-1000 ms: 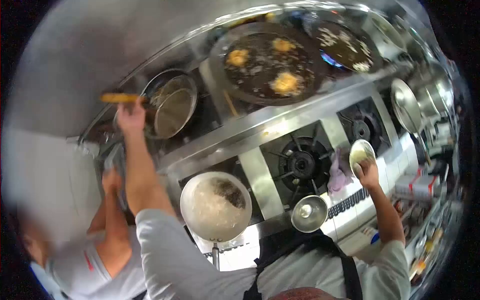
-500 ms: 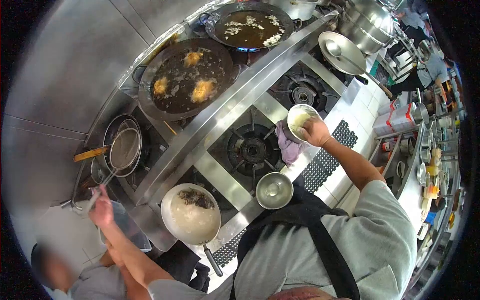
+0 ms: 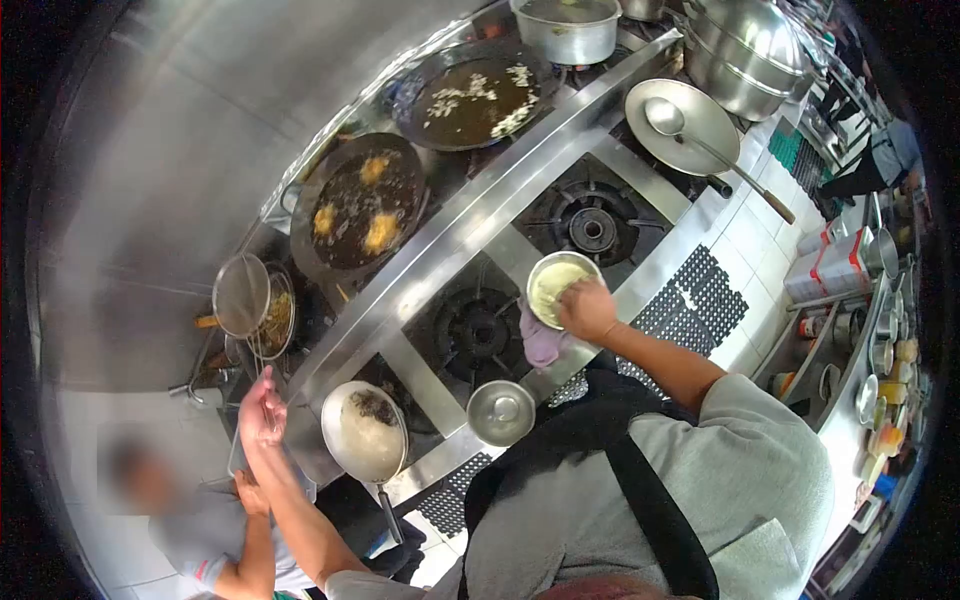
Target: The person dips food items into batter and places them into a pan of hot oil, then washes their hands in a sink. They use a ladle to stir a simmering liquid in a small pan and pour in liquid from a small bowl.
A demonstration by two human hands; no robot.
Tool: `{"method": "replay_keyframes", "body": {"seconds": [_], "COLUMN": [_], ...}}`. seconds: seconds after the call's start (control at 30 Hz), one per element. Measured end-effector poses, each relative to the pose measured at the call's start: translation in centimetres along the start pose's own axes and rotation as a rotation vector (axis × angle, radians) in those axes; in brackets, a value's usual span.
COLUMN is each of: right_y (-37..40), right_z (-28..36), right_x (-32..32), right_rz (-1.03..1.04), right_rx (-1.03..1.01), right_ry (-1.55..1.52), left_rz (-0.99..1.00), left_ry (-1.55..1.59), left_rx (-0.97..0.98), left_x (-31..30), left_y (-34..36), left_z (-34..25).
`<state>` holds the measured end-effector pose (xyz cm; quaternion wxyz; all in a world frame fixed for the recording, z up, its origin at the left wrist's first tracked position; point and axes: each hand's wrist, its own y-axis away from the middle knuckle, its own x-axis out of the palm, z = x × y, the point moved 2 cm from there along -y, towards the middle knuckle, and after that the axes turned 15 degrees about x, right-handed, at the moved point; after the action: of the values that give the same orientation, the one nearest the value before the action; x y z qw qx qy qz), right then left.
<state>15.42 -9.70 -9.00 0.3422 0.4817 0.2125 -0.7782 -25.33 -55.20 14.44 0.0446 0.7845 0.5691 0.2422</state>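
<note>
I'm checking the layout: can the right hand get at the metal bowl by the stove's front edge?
Probably yes: the metal bowl sits nearby, uncovered, with only the purple cloth low between. The right hand would first have to leave the bowl of pale mixture.

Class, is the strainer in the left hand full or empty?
Apparently empty: the strainer in the left hand shows bare mesh, no food.

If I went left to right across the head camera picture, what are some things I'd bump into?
Round strainer → pan of cloudy liquid → small metal bowl → the person's right hand → pan with a ladle in it.
</note>
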Motion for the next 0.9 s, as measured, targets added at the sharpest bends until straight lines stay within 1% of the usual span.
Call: {"method": "replay_keyframes", "body": {"seconds": [0.03, 0.07, 0.1, 0.17, 0.23, 0.3, 0.37, 0.43, 0.5, 0.53, 0.6, 0.63, 0.67, 0.7, 0.73, 0.77, 0.83, 0.87, 0.9], "right_y": [0.0, 0.1, 0.1, -0.2, -0.3, -0.5, -0.5, -1.0, -0.8, -0.8, -1.0, -1.0, -1.0, -1.0, -1.0, -1.0, -1.3, -1.4, -1.6], "right_z": [-0.2, -0.4, -0.9, -1.5, -1.9, -2.1, -2.1, -2.2, -2.2, -2.3, -2.4, -2.5, -2.6, -2.8, -2.8, -2.8, -2.8, -2.7, -2.7], "right_x": [-0.2, -0.4, -0.4, -0.3, -0.8, -0.9, -1.1, -1.4, -1.6, -1.6, -1.6, -1.6, -1.4, -1.1, -1.0, -0.9, -0.9, -0.9, -0.7], "right_rz": [0.006, 0.014, 0.017, 0.029, 0.024, 0.013, 0.037, 0.051, 0.043, 0.035, 0.06, 0.087, 0.092, 0.051, 0.009, 0.012, 0.046, 0.045, 0.044], "right_rx": [-0.011, -0.022, -0.015, -0.046, -0.055, -0.078, -0.074, -0.073, -0.07, -0.081, -0.076, -0.072, -0.067, -0.084, -0.103, -0.103, -0.1, -0.103, -0.107], "right_ry": [-0.021, -0.043, -0.061, -0.13, -0.169, -0.145, -0.143, -0.128, -0.135, -0.135, -0.14, -0.145, -0.147, -0.155, -0.165, -0.17, -0.189, -0.192, -0.185], "left_rz": [-0.041, -0.008, -0.009, 0.021, 0.136, 0.168, 0.222, 0.227, 0.232, 0.234, 0.214, 0.218, 0.243, 0.262, 0.261, 0.258, 0.322, 0.319, 0.317], "left_ry": [-0.111, -0.207, -0.226, -0.536, -0.927, -1.003, -1.363, -1.312, -1.543, -1.545, -1.72, -1.722, -1.551, -1.38, -1.35, -1.354, -1.326, -1.165, -1.167], "left_rx": [0.058, 0.099, 0.1, 0.222, 0.255, 0.39, 0.467, 0.548, 0.586, 0.586, 0.463, 0.461, 0.359, 0.258, 0.206, 0.204, 0.077, 0.079, 0.08], "left_x": [2.8, 5.5, 9.1, 17.7, 25.3, 32.2, 38.3, 42.1, 41.8, 43.7, 47.4, 48.2, 48.7, 49.0, 49.8, 50.5, 51.1, 49.9, 50.2], "left_y": [0.9, 0.8, 0.9, 0.6, -1.6, -5.2, -8.5, -12.2, -20.9, -20.1, -18.4, -18.3, -18.2, -17.9, -16.7, -15.5, -14.3, -16.0, -15.2], "left_z": [-0.3, -0.4, -0.3, 0.3, 1.0, 3.5, 5.8, 8.7, 11.9, 12.4, 14.3, 15.1, 15.9, 16.7, 17.3, 17.6, 18.2, 19.6, 19.6]}}
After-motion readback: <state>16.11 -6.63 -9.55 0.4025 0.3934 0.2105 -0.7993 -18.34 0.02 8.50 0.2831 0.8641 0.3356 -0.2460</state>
